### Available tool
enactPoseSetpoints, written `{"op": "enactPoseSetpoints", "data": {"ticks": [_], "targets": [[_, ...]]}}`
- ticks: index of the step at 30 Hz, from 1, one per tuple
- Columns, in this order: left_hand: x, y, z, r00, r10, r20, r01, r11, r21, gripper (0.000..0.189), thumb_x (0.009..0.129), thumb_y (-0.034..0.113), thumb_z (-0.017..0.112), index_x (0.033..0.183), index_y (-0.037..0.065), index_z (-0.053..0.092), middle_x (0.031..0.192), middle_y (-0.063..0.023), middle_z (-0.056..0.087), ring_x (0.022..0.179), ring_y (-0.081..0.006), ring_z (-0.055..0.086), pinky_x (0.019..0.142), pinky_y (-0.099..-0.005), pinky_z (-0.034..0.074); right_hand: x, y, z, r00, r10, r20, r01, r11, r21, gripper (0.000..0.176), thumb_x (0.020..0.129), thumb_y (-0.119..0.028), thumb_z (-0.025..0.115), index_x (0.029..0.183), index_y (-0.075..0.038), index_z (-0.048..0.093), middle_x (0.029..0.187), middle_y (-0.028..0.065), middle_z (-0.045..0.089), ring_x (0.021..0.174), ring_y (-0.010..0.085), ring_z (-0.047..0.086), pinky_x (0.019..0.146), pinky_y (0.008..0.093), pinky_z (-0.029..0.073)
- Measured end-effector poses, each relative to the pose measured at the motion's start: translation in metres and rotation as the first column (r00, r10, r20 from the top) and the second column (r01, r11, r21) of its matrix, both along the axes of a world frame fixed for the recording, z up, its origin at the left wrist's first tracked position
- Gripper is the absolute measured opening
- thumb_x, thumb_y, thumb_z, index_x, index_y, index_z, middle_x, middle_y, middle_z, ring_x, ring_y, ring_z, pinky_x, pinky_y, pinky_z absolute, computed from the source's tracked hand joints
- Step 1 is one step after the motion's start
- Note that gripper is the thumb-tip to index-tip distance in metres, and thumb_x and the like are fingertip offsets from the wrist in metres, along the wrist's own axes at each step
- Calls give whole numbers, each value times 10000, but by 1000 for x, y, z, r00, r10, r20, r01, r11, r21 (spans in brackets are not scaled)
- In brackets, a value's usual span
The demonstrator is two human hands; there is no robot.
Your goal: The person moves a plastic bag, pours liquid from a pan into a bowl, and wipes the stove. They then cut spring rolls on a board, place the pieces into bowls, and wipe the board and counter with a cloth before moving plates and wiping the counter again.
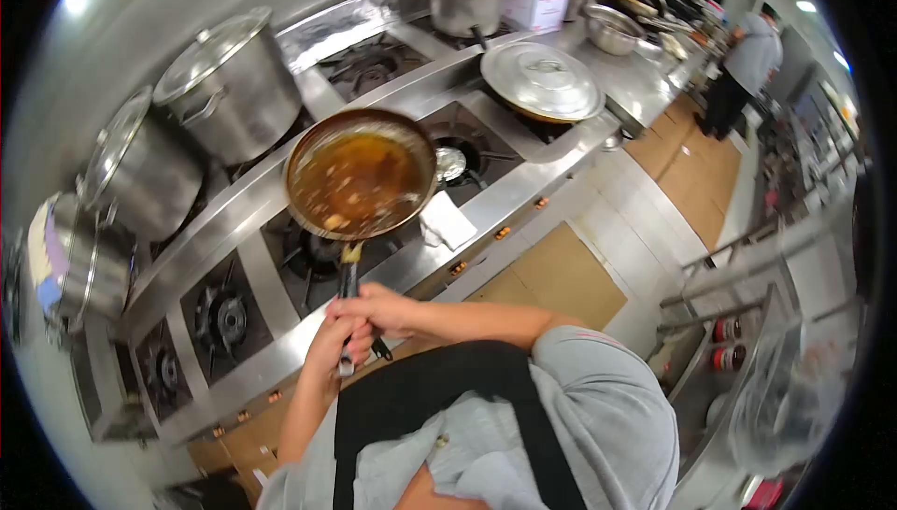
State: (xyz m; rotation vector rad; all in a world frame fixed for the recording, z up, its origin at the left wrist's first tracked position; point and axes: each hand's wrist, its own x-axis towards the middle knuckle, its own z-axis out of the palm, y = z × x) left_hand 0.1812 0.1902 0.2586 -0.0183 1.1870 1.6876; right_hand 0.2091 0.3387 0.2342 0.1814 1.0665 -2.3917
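A frying pan (360,174) with brown liquid and small pieces in it is held above the stove, its dark handle pointing toward my body. My left hand (334,344) is wrapped round the lower part of the handle. Just above it, my right hand (381,309) also closes on the handle, touching the left. A white folded cloth (448,221) lies on the stove edge to the right of the pan. Beside the pan, a small foil-like round item (450,164) sits by a burner.
Large lidded steel pots (229,90) stand along the back left. A lidded pan (542,83) rests on a burner at the right, near a steel bowl (614,29). Another person (750,62) stands farther right. Shelving (719,361) is at the lower right.
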Motion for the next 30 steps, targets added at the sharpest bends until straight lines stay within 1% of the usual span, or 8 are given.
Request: {"op": "enactPoseSetpoints", "data": {"ticks": [3,6,10,17,20,23,24,30], "targets": [[13,56,23,999,21,-28,-20,999,36,155,842,144,542,743,109,427,570,20,427,422,-66,416,350,-216,330,8,45,6,981,-78,-180,82,996,19,279,885,-287,597,1000,-33,587,750,33,581,635,107,567,538,270,511],[21,114,20,999,-54,8,53,993,102,148,850,139,538,751,112,432,571,25,425,423,-56,411,349,-211,330,31,110,19,984,-105,-144,105,994,-9,234,880,-254,609,932,-26,613,784,22,601,664,93,565,584,228,488],[45,210,32,995,-92,41,83,979,188,180,856,154,540,717,111,434,559,28,416,422,-43,403,333,-193,321,59,201,31,957,-178,-227,195,979,54,279,889,-304,598,975,-38,592,845,37,603,739,110,587,612,264,512],[71,389,39,931,-298,209,217,915,340,208,879,135,515,693,85,437,585,19,441,421,-44,410,347,-187,338,114,370,52,895,-394,-208,427,893,144,265,890,-262,582,911,-1,614,804,47,616,703,110,588,608,253,511],[65,452,34,891,-391,232,281,874,396,60,870,97,513,849,83,458,621,15,450,446,-38,427,348,-172,339,119,428,49,842,-485,-238,524,839,144,296,892,-273,580,925,17,625,771,57,620,648,116,599,579,248,529],[66,517,43,880,-445,165,348,843,411,60,869,96,517,860,83,459,630,18,453,447,-36,430,353,-169,351,125,486,52,809,-548,-213,581,800,148,290,886,-267,588,891,19,631,741,53,618,607,112,592,547,241,527],[63,538,44,835,-522,174,428,815,391,228,888,157,509,684,88,436,538,38,408,412,-33,401,350,-164,359,121,504,50,779,-587,-218,620,772,137,291,879,-271,597,875,18,632,729,53,618,591,108,588,531,237,525],[50,660,44,813,-554,178,444,789,425,241,883,171,516,669,89,439,521,52,400,407,-17,398,349,-155,364,118,613,53,687,-685,-243,726,664,180,265,884,-243,585,879,19,620,691,46,598,558,109,566,495,231,503]]}}
